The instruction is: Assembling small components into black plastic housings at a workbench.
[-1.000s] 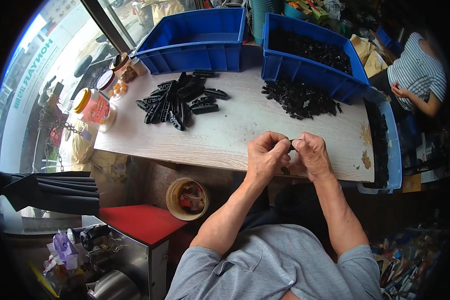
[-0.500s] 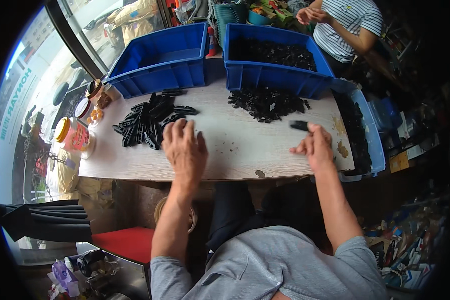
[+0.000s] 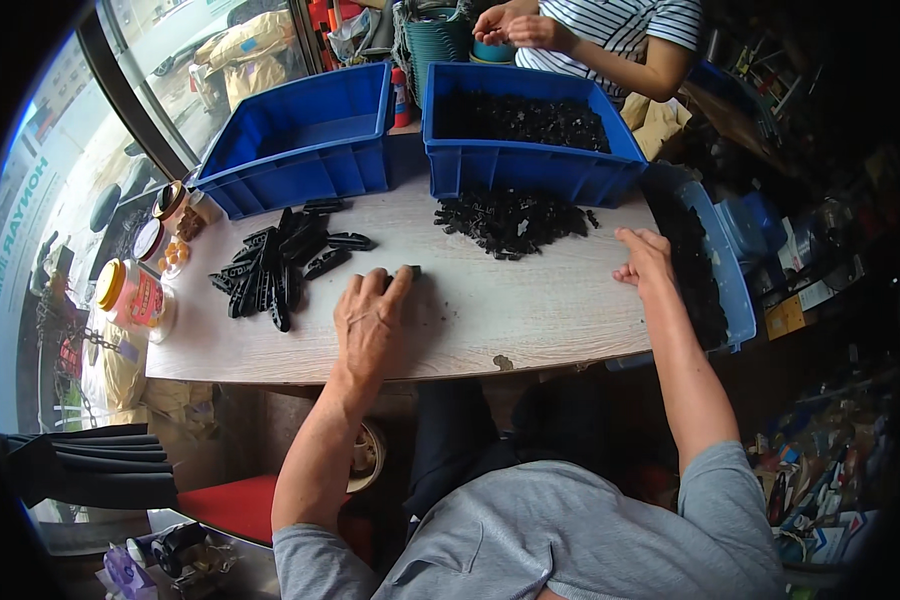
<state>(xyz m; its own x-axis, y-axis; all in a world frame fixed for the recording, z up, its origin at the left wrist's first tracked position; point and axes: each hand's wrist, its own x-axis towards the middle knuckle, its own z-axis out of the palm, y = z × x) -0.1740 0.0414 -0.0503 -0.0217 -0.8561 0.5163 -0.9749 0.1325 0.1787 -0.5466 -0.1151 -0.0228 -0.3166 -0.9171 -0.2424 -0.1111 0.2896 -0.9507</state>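
Observation:
My left hand (image 3: 366, 318) is over the middle of the table, fingers closed on a small black plastic piece (image 3: 415, 271) whose end sticks out past the fingertips. My right hand (image 3: 647, 260) hovers by the table's right edge, index finger stretched out, the others partly bent, and nothing visible in it. To the left of my left hand lies a pile of long black plastic pieces (image 3: 275, 262). A heap of small black parts (image 3: 510, 222) spreads in front of the right blue bin, nearer my right hand.
Two blue bins stand at the back: the left one (image 3: 300, 180) and the right one (image 3: 530, 165), which holds black parts. Jars (image 3: 135, 295) line the left edge. A pale blue tub (image 3: 735, 290) with black parts stands right of the table (image 3: 470, 340). Across it, another person's hands (image 3: 530, 28) meet.
The black piece my right hand held out is gone from it, and my left hand now has one at its fingertips. The view has shifted, and the other person's hands appear further left.

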